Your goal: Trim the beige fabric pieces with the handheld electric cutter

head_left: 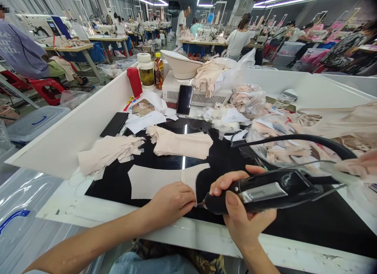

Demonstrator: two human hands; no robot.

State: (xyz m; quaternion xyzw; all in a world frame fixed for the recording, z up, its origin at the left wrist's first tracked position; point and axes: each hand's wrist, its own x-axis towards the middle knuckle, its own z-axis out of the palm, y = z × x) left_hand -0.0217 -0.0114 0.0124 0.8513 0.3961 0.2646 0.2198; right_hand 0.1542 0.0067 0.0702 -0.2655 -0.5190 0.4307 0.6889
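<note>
Fingers of the right hand (pixel 246 223) curl around the body of one black handheld tool (pixel 265 193), thumb along its near side, the other fingers partly hidden by the casing. The left hand (pixel 172 201) has its fingers bent close together at the near right corner of a single flat beige fabric piece (pixel 159 181); whether they pinch the cloth or only press it I cannot tell, since the palm side is hidden. The tool's tip (pixel 202 204) sits just beside them, too small to make out clearly. The fabric piece lies on a black surface (pixel 110 187), the left hand covering part of its near edge. Beyond are two stacks of beige cloth, a middle stack (pixel 184 144) and a left stack (pixel 106 154), their layers too tight to count. Farther off, one phone (pixel 185 100) stands upright before a slotted white machine (pixel 206 96), with three containers nearby: a red cup (pixel 134 82), a jar (pixel 145 73) and a bottle (pixel 158 71). Bagged scraps (pixel 277 142) crowd the right, uncountable, and blurred clear plastic obscures the tool's rear end
</note>
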